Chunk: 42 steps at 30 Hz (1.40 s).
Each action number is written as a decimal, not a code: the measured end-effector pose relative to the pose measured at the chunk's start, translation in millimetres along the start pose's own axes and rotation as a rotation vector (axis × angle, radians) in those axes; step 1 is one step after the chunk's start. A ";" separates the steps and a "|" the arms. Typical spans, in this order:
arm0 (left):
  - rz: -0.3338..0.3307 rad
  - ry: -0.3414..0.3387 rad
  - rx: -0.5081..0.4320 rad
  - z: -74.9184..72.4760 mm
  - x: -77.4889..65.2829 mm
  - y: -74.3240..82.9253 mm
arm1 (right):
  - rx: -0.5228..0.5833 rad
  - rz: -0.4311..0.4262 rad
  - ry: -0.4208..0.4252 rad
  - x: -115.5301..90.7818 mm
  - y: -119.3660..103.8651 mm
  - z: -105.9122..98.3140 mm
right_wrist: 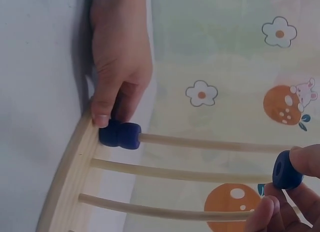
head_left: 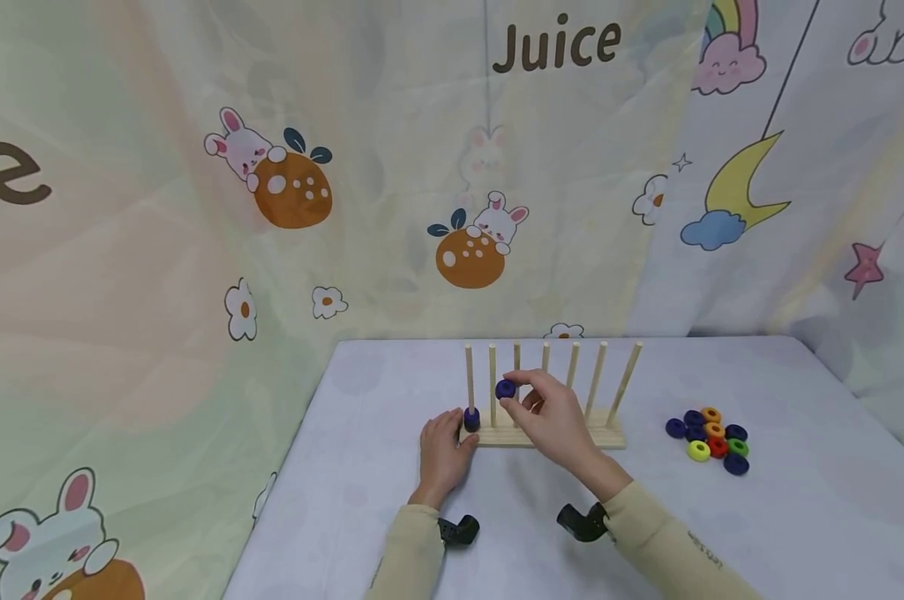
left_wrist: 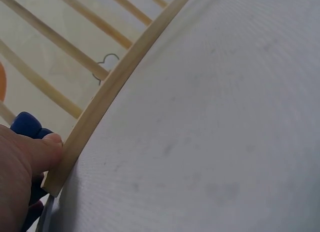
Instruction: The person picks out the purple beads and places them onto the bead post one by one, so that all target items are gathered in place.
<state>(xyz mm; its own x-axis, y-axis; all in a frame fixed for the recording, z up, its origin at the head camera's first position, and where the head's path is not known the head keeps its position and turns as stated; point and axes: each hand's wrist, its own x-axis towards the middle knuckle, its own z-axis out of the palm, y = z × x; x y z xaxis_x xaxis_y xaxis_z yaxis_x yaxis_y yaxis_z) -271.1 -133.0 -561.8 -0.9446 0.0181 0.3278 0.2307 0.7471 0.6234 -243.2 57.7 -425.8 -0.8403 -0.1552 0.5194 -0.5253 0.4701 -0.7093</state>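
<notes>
Pinching a small blue ring (right_wrist: 291, 174) between thumb and finger, the right hand (head_left: 552, 412) is near the middle of the head picture. Its grip is nearly closed, just as wide as the ring. The ring is up near the tops of the sticks, and its hole faces the head camera.

The left hand (head_left: 446, 450) is lower and to the left. Its grip is tight on the left end of the wooden base (head_left: 504, 437), with the thumb on the front. Seven wooden sticks (head_left: 470, 379) stand up from the base. Two blue rings (head_left: 471, 419) sit on the far left stick, one on top of the other, right next to the left hand.

The right hand is in front of some middle sticks, so parts of them are hidden in the head picture.

Over on the right of the desk (head_left: 526, 550) is a pile of rings (head_left: 714, 431), well apart from the base. It has blue, orange, red, yellow and green ones, close together.

Two black wrist cameras (head_left: 459, 532) show near the bottom, by the tan sleeves (head_left: 410, 554). Behind the desk hangs a cloth (head_left: 392, 250) with bunnies, flowers and a yellow moon.
</notes>
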 end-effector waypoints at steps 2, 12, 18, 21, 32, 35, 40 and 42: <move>0.002 0.002 0.004 -0.1 -0.8 -0.6 | 0.004 -0.005 0.001 2.7 -1.9 -0.2; -0.007 0.004 0.001 -2.2 -1.4 1.9 | 0.017 -0.059 0.053 16.6 -8.0 1.9; -0.017 0.011 -0.005 -2.5 -0.8 1.7 | 0.022 -0.054 0.085 28.0 -10.5 1.6; -0.010 0.019 -0.008 -1.9 -0.6 0.8 | 0.007 -0.070 0.069 32.4 -11.6 1.4; -0.017 0.012 0.008 -1.6 -0.4 0.8 | -0.023 -0.122 0.056 42.6 -21.5 2.2; -0.017 0.011 0.014 -2.2 0.0 1.7 | -0.028 -0.125 0.055 43.8 -22.5 3.1; -0.015 0.004 0.031 -2.2 -0.4 2.1 | -0.012 -0.141 0.064 46.3 -23.5 3.5; -0.015 0.001 0.036 -2.1 -0.9 2.4 | -0.001 -0.146 0.072 47.3 -23.7 2.9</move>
<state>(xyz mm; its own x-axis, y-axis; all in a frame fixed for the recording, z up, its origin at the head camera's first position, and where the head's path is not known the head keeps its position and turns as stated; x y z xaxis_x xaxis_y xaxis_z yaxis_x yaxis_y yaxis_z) -269.2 -132.7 -559.1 -0.9474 0.0061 0.3199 0.2084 0.7705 0.6024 -270.9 36.7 -385.8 -0.7429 -0.1593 0.6502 -0.6412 0.4482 -0.6229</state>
